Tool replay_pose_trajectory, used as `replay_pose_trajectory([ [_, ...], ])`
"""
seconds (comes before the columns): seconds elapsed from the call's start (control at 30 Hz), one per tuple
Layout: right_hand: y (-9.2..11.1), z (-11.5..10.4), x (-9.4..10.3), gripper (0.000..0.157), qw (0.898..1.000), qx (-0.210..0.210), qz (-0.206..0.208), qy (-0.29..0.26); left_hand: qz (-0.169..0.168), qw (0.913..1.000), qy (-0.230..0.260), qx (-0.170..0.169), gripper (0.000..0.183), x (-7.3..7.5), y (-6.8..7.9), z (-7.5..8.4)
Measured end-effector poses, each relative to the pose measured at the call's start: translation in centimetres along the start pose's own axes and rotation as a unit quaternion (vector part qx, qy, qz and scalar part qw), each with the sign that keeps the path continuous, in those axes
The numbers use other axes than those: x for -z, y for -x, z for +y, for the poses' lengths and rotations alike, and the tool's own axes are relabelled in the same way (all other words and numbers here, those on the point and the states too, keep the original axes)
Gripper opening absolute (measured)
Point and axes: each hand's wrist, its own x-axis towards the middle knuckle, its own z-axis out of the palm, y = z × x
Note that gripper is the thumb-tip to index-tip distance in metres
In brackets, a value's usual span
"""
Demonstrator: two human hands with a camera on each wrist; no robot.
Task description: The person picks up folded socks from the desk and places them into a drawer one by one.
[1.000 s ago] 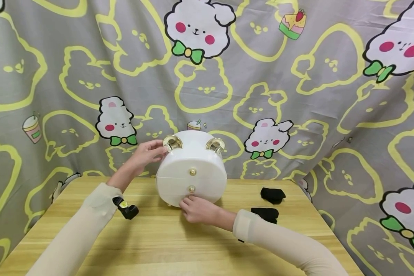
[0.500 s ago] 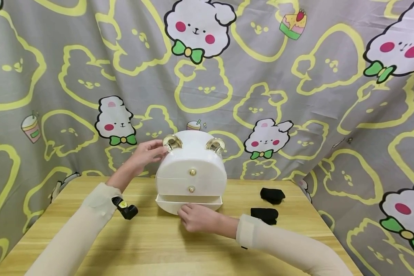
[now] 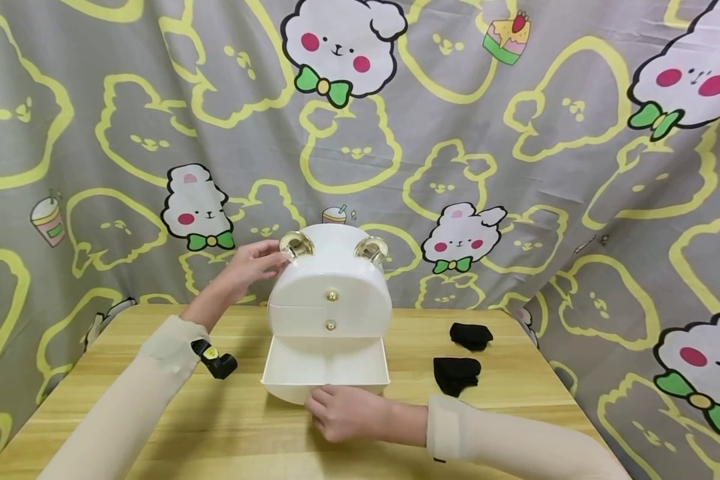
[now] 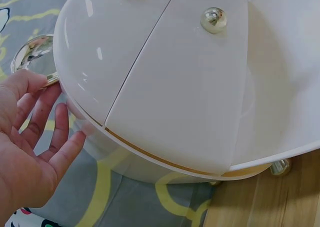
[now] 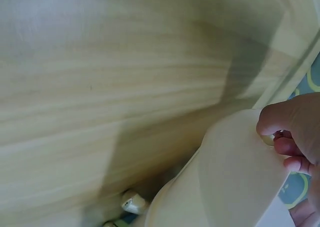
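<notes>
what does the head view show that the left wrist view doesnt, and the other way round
Only the head view shows two black cloth pieces on the table. Only the left wrist view shows a shiny foot beneath the white case. Both show the case, its open bottom drawer, the table and the left hand at one gold ear.

We find no words, brands or numbers that can be read in any of the three views. On the black device [image 3: 220, 367] by the left sleeve [image 3: 156, 363] we note one small yellow label [image 3: 211, 353]; its marks are too small to read. On the curtain [image 3: 264, 147] we record printed pictures only. Among them, a printed cup [image 3: 48, 222] at the left bears a green patch [image 3: 55, 231], in which we can make out no letters.
</notes>
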Motion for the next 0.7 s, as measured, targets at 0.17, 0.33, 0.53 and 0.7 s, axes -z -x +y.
replay_pose_trajectory([
  [0.17,0.3,-0.5,0.6,0.055,1.000,0.003,0.011,0.001,-0.001,1.0000,0.000,0.002,0.050,0.1,0.1,0.1],
  [0.33,0.4,-1.0,0.9,0.058,1.000,0.005,0.022,0.003,-0.004,1.0000,-0.003,0.000,0.052,0.1,0.1,0.0],
  [0.53,0.2,-1.3,1.7,0.043,1.000,0.008,0.014,-0.002,-0.002,1.0000,-0.008,0.001,0.053,0.1,0.1,0.0],
  [0.7,0.3,-1.6,1.8,0.036,1.000,0.003,0.014,-0.003,-0.001,0.9999,-0.010,0.003,0.054,0.0,0.1,0.1],
])
